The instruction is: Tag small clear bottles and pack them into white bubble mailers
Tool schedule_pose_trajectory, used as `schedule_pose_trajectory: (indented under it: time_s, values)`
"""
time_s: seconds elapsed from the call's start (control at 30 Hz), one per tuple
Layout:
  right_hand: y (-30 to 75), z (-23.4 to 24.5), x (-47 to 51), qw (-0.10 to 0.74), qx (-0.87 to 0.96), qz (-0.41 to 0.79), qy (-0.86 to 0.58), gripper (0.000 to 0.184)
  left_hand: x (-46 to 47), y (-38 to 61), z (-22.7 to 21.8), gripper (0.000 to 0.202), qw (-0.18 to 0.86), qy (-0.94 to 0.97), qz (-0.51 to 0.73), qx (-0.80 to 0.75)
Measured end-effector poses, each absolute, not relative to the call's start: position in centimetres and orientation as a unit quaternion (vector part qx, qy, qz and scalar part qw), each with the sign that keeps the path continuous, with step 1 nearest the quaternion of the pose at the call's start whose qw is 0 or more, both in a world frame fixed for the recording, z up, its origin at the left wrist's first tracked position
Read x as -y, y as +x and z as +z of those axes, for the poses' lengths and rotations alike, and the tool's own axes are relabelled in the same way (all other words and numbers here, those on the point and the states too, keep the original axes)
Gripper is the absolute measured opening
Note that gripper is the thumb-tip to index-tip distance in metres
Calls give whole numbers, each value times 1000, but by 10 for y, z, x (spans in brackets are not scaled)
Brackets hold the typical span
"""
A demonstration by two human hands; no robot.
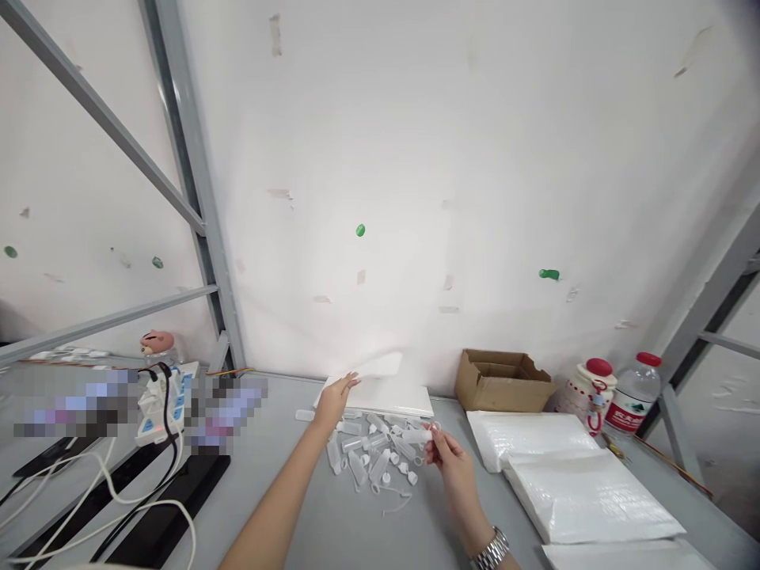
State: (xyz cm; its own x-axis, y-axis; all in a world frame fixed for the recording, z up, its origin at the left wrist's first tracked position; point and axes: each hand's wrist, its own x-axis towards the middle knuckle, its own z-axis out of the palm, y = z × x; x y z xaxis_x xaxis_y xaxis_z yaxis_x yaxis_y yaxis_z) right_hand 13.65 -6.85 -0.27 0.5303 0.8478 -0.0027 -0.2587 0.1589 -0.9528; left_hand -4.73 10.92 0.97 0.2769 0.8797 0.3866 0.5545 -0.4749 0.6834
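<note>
My left hand (333, 400) reaches forward with fingers stretched out and rests on the near left corner of a flat white box (385, 393) by the wall. My right hand (450, 459), with a metal watch on the wrist, pinches a small clear plastic tube (417, 435) with a loop cap. Between the hands, on the grey table (368, 530), lies a heap of several clear tubes and caps (371, 457).
An open cardboard box (503, 380) stands right of the white box. Stacks of white padded bags (570, 475) lie at the right, with a red-capped jar (595, 388) and water bottle (635, 393) behind. A power strip (166, 404), cables and black trays occupy the left.
</note>
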Motion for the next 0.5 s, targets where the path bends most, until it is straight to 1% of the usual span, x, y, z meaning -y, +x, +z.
schedule_pose_trajectory:
  time_s: [0.1,0.2,0.23,0.27,0.3,0.37,0.43,0.5]
  values:
    - [136,4,71,715,291,407,-488,39,-97,-48,22,48,228,694,489,-476]
    - [128,12,76,716,305,436,-452,35,-73,-40,31,59,277,629,553,-472]
    - [125,15,78,711,316,445,-443,35,-63,-35,32,59,365,552,602,-447]
    - [122,17,80,705,328,450,-440,35,-53,-30,31,56,447,487,624,-415]
    - [119,17,81,699,337,448,-444,36,-43,-26,30,52,511,441,628,-386]
    - [116,16,83,692,347,424,-471,38,-28,-20,25,50,593,383,610,-360]
    - [119,14,83,694,349,380,-502,39,-21,-20,20,50,633,366,578,-362]
    - [125,12,83,700,350,340,-522,39,-19,-26,18,48,664,402,517,-362]
